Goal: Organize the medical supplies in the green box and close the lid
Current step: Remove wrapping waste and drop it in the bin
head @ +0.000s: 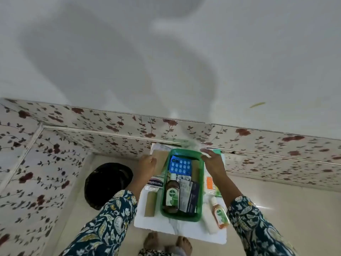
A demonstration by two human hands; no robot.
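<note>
A green box sits open on a small white table, directly between the person's two outstretched hands. Inside it lie a blue blister pack of pills at the far end, a large brown antiseptic bottle nearer the person, and folded leaflets with a dark carton beside the bottle.

The right hand touches the box's far right corner, its fingers spread open around a blurred, see-through sheet that may be the lid. The left hand hovers just left of the box, fingers loosely curled; whether it holds anything cannot be told.

Outside the box, a plaster packet lies below the left hand, and a small orange bottle lies beside the right forearm.

Judging by this, packing is partly done: several supplies remain out, and the lid is not yet closed.
</note>
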